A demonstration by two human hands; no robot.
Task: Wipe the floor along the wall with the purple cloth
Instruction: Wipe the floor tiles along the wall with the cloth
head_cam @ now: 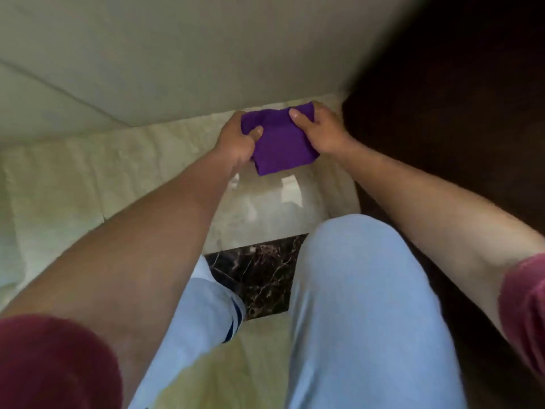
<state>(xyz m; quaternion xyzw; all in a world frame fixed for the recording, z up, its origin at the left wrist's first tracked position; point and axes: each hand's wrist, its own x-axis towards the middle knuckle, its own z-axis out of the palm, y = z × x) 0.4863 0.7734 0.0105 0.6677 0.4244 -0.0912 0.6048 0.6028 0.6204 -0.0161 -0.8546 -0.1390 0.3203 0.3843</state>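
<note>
Purple cloth — pinched between left hand and right hand.

We hold the cloth between our hands, the left hand at its nine o'clock and the right hand at its three. The wall stands at twelve, meeting the floor just behind the cloth. Our right knee sits at six, the left leg at seven, an inset tile between them.
</note>
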